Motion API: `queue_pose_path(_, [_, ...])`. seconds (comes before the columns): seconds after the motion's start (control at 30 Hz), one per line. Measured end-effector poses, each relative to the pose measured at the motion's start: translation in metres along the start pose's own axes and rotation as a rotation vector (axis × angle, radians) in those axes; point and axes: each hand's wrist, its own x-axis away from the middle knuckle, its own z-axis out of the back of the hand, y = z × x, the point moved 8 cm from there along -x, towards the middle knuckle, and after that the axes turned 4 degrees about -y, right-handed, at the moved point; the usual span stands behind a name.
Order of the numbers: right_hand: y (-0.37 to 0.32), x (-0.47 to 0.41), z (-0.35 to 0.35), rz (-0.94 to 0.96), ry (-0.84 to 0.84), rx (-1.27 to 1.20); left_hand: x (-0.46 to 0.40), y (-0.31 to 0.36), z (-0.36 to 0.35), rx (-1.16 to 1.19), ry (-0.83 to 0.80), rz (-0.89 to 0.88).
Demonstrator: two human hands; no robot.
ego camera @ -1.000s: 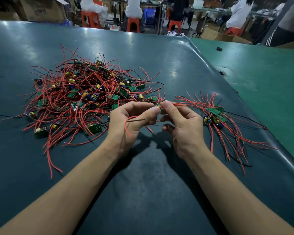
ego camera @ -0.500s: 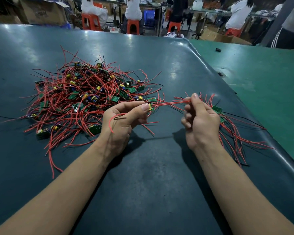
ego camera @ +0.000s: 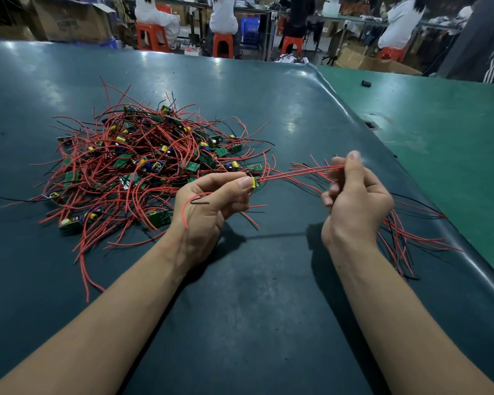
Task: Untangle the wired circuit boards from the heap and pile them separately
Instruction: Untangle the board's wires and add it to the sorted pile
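I see both forearms reaching in from the near edge, hands raised just above the dark table (ego camera: 240, 309). My landmark is the heap (ego camera: 143, 161) of red-wired circuit boards, which lies on the table's far left part. The left hand (ego camera: 208, 203) hovers at the heap's near-right edge, palm turned inward, fingers curled, with thumb and forefinger pinching a small circuit board (ego camera: 254, 182) that carries a yellow part. A loose red lead loops over the back of that hand. From the board, red wires (ego camera: 300, 172) run taut to the right, away from the heap, to the right hand (ego camera: 357, 201). That hand stands upright, thumb pointing up, its fingers curled and pinching the far ends of those wires. To the right of the heap, partly hidden behind the right hand and wrist, lies the separate pile (ego camera: 405, 229) of sorted boards, its red and black leads fanning toward the table's right edge.
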Motion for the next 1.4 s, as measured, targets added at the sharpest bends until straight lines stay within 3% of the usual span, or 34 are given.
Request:
queue_pose_path(0.1, [-0.005, -0.005, 0.012, 0.012, 0.093, -0.046, -0.003, 0.003, 0.012, 0.112, 0.094, 0.002])
queue_pose_path(0.2, [-0.003, 0.0, 0.004, 0.012, 0.006, 0.074, -0.005, 0.002, 0.017, 0.199, 0.145, 0.054])
queue_pose_path(0.3, [-0.004, 0.008, -0.008, 0.055, -0.082, 0.115, -0.004, 0.002, 0.012, 0.179, 0.11, 0.063])
queue_pose_path(0.43, [-0.007, 0.004, -0.004, 0.023, -0.058, 0.084, -0.004, 0.002, 0.008, 0.059, 0.075, 0.019])
queue_pose_path(0.6, [0.024, 0.022, -0.03, -0.333, -0.372, 0.107, -0.005, -0.005, -0.005, 0.251, -0.06, 0.157])
queue_pose_path(0.73, [0.034, 0.035, -0.044, -0.38, -0.508, 0.163, -0.003, -0.007, -0.006, 0.363, -0.117, 0.259])
queue_pose_path(0.97, [0.043, 0.061, -0.06, -0.471, -0.803, 0.211, 0.001, -0.03, -0.025, 0.212, -0.302, 0.414])
queue_pose_path(1.07, [0.042, 0.06, -0.059, -0.473, -0.807, 0.171, 0.004, -0.033, -0.022, 0.18, -0.298, 0.429])
queue_pose_path(1.17, [0.039, 0.058, -0.058, -0.442, -0.795, 0.211, 0.005, -0.032, -0.016, -0.094, -0.283, 0.411])
queue_pose_path(1.4, [0.039, 0.042, -0.044, -0.376, -0.545, 0.23, 0.007, -0.028, -0.016, -0.191, -0.282, 0.349])
